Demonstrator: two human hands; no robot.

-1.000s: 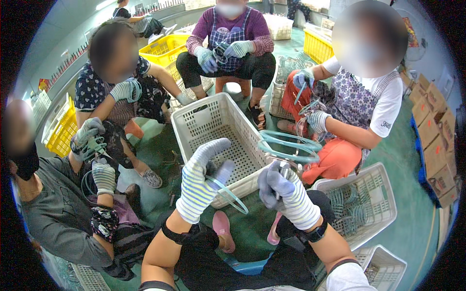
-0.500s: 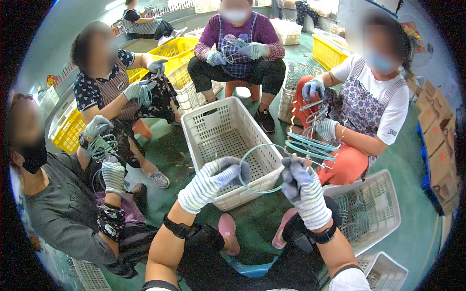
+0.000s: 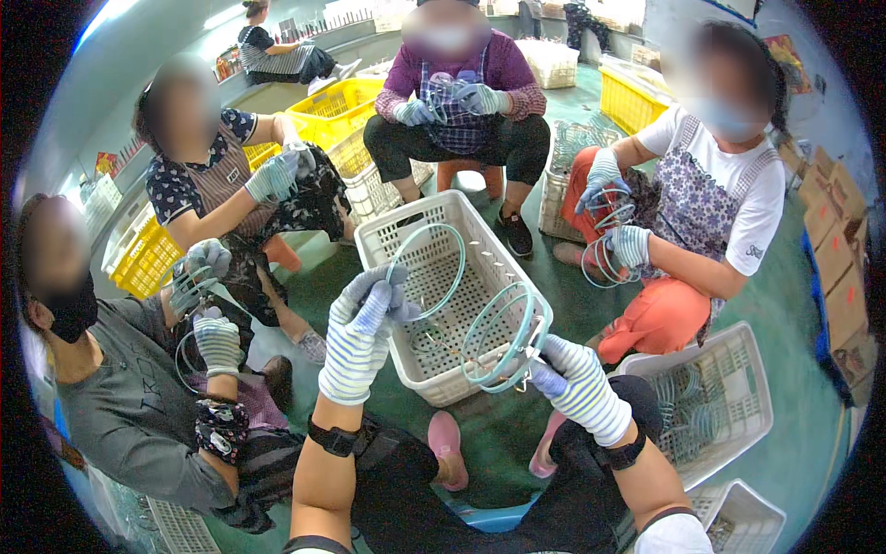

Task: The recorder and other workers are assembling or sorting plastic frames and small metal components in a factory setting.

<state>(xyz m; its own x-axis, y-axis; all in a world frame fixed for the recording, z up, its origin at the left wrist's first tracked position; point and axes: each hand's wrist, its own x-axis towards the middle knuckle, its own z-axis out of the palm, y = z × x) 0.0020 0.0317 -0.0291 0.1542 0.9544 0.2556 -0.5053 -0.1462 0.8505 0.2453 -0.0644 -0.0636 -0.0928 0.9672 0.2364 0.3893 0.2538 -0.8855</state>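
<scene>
Closed at the fingertips, my left hand (image 3: 362, 337) in its striped grey-fingered glove holds up a single pale blue-green ring (image 3: 463, 263) by its left edge. My right hand (image 3: 583, 392), gloved the same way, grips a small bunch of similar rings (image 3: 528, 323), with small pale and metal pieces at the grip. Both hands are apart, over the near end of a white perforated crate (image 3: 443, 388). The rings hang in front of the crate's inside. Some thin pieces seem to lie within it, too blurred to name.
Several seated co-workers in gloves handle similar rings around the crate. A crate of rings (image 3: 757, 406) stands beside my right knee, another crate (image 3: 748, 517) behind it. Yellow crates (image 3: 346, 102) stand farther back. Cardboard boxes (image 3: 840, 268) are stacked at the right.
My hands have moved apart. The single ring, earlier stretched between both hands, is now raised in my left hand alone. The bunch in my right hand has swung down to the left.
</scene>
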